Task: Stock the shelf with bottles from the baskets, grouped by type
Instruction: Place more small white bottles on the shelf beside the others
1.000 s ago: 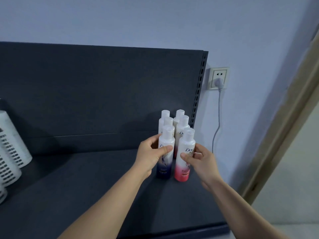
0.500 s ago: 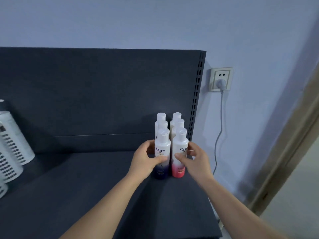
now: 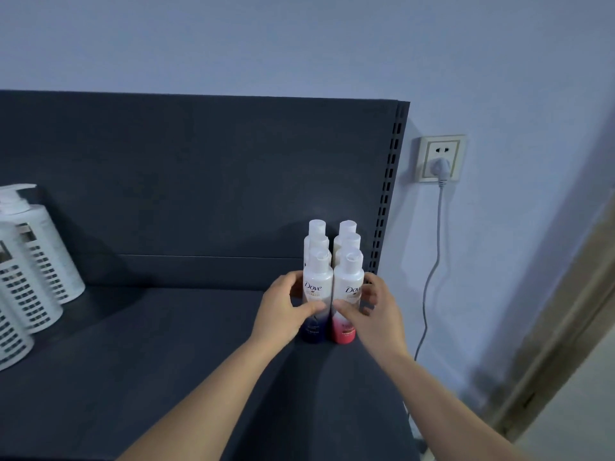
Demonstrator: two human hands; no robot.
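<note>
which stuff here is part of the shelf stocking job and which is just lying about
Job: left hand gripping dark-blue Dove bottle; right hand gripping pink Dove bottle; rear bottles; white pump bottles; shelf.
Lying about: wall socket, plug cable.

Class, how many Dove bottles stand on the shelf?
6 on the shelf at right, two files of three: left hand grips the navy front bottle, right hand the pink front bottle, four behind.

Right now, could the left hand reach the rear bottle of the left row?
Probably, from the side: the left hand grips the front bottle, which with the middle bottle screens the rear bottle, but open shelf lies left of them.
</note>
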